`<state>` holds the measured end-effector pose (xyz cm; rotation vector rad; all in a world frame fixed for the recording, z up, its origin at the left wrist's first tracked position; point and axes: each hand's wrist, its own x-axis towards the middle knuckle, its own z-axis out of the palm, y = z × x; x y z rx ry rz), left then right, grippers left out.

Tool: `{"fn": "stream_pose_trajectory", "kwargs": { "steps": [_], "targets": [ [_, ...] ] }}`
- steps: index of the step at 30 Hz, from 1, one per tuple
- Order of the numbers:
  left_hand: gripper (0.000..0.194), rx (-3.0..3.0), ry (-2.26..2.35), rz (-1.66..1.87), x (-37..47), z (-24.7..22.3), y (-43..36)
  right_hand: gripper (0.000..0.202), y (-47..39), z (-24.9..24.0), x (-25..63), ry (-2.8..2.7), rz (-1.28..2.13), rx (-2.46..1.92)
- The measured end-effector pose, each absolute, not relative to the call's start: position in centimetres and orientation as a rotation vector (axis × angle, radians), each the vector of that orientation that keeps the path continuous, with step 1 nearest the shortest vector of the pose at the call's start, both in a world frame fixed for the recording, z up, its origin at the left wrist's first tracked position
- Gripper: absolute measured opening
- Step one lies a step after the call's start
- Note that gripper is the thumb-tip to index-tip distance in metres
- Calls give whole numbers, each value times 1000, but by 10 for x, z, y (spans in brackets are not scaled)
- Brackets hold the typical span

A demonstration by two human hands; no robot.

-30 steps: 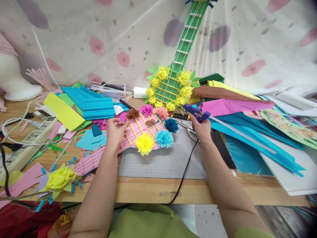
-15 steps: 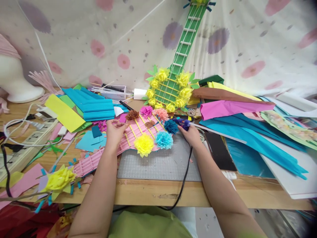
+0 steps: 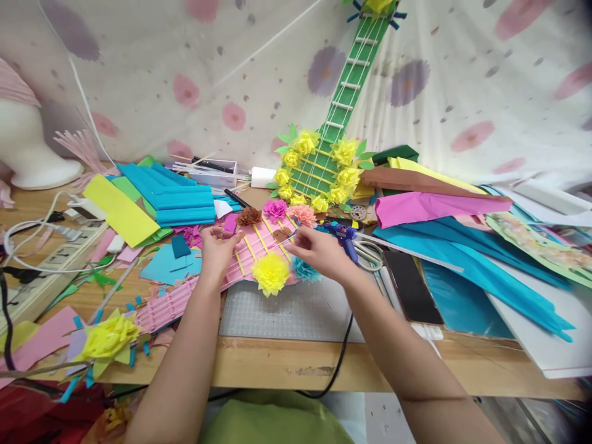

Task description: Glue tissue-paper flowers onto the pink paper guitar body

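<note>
On the wooden workbench (image 3: 254, 364), the pink paper guitar (image 3: 256, 243) lies aslant, body partly over the grey cutting mat (image 3: 287, 314), neck running down-left to a yellow paper rosette (image 3: 108, 336) at its head. My left hand (image 3: 216, 250) is at the body's left side, near the brown paper flower (image 3: 248, 216); thumb and fingertips narrow, nearly meeting. Cannot tell whether anything thin sits between them. My right hand (image 3: 321, 250) is over the body's right side, fingers curled; cannot tell whether they hold anything. It partly covers the light-blue paper flower (image 3: 304, 269). Large yellow paper flower (image 3: 271, 273): between my hands, on the body's near side. Blue glue gun (image 3: 346, 234): just beyond my right hand, whitish glue stick (image 3: 416, 253) extending rightward. Black smartphone (image 3: 412, 287): farther right, flat. Green paper guitar (image 3: 314, 174): behind, neck up, tilted right.
</note>
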<state>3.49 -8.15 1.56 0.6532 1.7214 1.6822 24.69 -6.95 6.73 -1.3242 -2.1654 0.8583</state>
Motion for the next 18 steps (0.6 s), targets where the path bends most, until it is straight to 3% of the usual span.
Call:
{"fn": "stream_pose_trajectory", "kwargs": {
  "steps": [4,7,18],
  "targets": [
    [42,620,1588,1907,40,16,-82,27,-58,60,183,-1632,1613,-1181],
    [37,538,1432,2066,45,13,-78,20,-55,56,154,-1344,1869,-1152],
    [41,568,1414,2080,54,9,-75,14,-53,46,121,-1083,1685,-1062]
  ]
}}
